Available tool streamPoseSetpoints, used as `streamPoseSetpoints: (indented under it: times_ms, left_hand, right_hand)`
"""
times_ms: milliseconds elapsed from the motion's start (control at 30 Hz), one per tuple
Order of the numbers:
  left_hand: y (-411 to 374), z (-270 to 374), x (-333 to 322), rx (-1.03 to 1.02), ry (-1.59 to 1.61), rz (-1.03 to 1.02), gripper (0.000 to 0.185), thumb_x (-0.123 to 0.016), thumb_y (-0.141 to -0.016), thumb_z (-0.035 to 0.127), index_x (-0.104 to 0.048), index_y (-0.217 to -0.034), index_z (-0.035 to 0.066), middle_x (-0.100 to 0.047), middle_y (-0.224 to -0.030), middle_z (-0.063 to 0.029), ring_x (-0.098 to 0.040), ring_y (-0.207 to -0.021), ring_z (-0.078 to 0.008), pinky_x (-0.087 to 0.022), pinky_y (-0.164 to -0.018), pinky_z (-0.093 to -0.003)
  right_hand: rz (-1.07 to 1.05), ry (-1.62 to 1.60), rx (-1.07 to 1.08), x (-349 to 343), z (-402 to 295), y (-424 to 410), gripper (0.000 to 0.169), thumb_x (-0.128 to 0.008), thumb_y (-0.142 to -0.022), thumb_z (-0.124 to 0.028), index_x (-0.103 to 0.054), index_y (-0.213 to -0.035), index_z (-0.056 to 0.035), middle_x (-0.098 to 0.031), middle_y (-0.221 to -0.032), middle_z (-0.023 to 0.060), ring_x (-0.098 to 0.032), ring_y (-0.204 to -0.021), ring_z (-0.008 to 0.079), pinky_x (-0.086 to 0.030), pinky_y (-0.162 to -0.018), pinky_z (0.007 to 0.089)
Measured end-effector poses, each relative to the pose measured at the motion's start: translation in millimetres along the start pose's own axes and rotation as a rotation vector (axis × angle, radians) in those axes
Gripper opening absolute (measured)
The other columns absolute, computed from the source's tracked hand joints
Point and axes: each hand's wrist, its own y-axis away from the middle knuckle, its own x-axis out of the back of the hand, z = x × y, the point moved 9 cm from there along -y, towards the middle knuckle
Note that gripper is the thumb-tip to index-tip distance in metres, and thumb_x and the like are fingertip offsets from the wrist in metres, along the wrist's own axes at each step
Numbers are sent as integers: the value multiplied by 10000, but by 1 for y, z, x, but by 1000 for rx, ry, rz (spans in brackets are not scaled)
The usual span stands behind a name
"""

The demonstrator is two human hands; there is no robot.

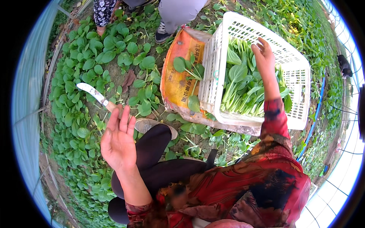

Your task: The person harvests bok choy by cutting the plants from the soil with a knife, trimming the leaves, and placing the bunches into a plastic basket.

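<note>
My left hand (pixel 121 136) is palm up at left of centre, fingers apart. A knife with a curved metal blade (pixel 92 91) and wooden handle (pixel 111 106) points up-left from its fingertips; the handle passes behind them, and whether they grip it is unclear. My right hand (pixel 263 54) reaches over a white plastic crate (pixel 212 77), back of the hand showing, fingers slightly bent and apart, with nothing visible in them. Leafy greens with pale stems (pixel 248 88) lie bunched in the crate below it. Loose leafy plants (pixel 191 68) rest on an orange-yellow woven sack (pixel 178 82) beside the crate.
Rooted leafy plants (pixel 82 132) cover the left ground. At the top, another person's hand (pixel 101 30) reaches into plants, and a dark shoe (pixel 163 35) stands near grey trousers. My shoe (pixel 146 125) is left of the sack. A blue hose (pixel 315 116) runs right of the crate.
</note>
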Motion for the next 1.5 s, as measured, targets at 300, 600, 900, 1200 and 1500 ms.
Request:
streamPoseSetpoints:
  times_ms: [300,600,900,1200,1500]
  left_hand:
    - [2,28,25,-105,25,118,565,-527,-879,254,-416,-1276,-133,-393,-1378,-224,-360,-1307,-368,-332,-1056,-465]
    - [4,40,40,-113,48,147,539,-552,-865,240,-447,-1262,-109,-427,-1356,-212,-411,-1266,-388,-390,-1010,-454]
    - [-3,40,39,-103,83,83,551,-494,-887,248,-412,-1301,-106,-340,-1428,-227,-365,-1305,-368,-340,-1050,-456]
    - [-5,13,4,-1,123,-79,513,-429,-934,231,-384,-1305,-120,-364,-1409,-245,-321,-1346,-316,-288,-1094,-446]
    - [-6,1,1,-1,55,-7,513,-475,-906,243,-432,-1283,-103,-389,-1395,-231,-343,-1328,-328,-306,-1081,-450]
  right_hand:
    - [-205,-1420,-1311,-253,-85,227,269,-488,-962,-271,-468,-1106,-45,-604,-838,121,-594,-649,199,-521,-596,311]
    - [156,-1032,-1548,-361,91,224,313,-560,-887,-449,-486,-925,-147,-471,-605,26,-480,-496,141,-403,-429,240]
    - [-187,-1037,-685,-287,-64,197,204,-527,-939,-166,-519,-1129,-94,-587,-857,5,-552,-556,77,-417,-437,208]
    - [-177,-711,-231,4,-123,94,88,-563,-900,-59,-526,-966,-14,-635,-793,35,-606,-695,99,-486,-582,231]
    - [-51,127,-228,-45,69,-43,407,-654,-774,-353,-550,-978,-16,-640,-834,168,-616,-791,351,-474,-716,427]
